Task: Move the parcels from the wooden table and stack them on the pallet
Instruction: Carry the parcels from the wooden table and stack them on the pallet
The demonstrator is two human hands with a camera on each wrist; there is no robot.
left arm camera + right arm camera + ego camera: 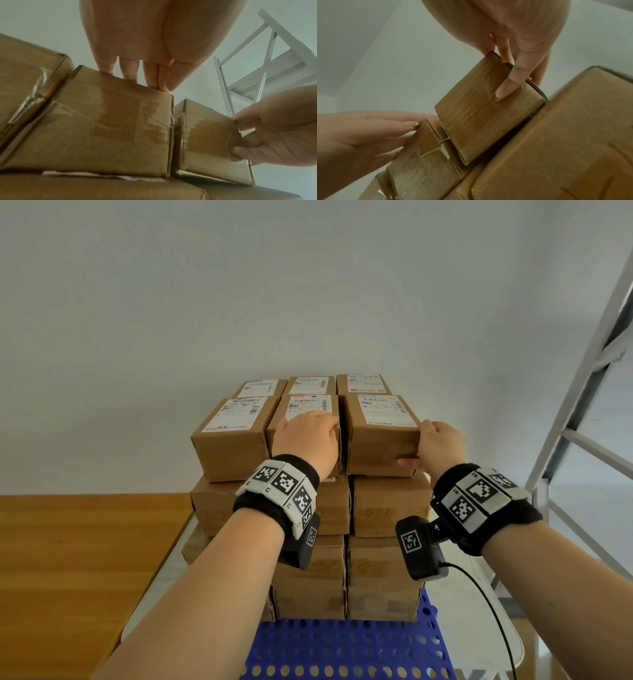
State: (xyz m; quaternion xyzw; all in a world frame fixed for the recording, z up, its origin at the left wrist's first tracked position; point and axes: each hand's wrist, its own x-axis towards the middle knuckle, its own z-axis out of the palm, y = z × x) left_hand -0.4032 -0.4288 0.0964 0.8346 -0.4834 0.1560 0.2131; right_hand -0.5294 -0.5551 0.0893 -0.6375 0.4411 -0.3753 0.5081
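Note:
Brown cardboard parcels stand stacked several layers high on the blue perforated pallet (342, 645). My right hand (428, 440) grips the near right corner of the top layer's front right parcel (380, 440), thumb on its front face and fingers on its right side. The right wrist view shows that parcel (484, 108) under my right hand (513, 75). My left hand (306, 436) lies flat over the near top edge of the front middle parcel (308, 405). In the left wrist view straight fingers (150, 77) press on that parcel (102, 128).
The wooden table (85, 542) lies to the left of the stack, its visible part bare. A white metal frame (582, 405) rises on the right. A black cable (496, 611) hangs from my right wrist camera. A plain wall stands behind the stack.

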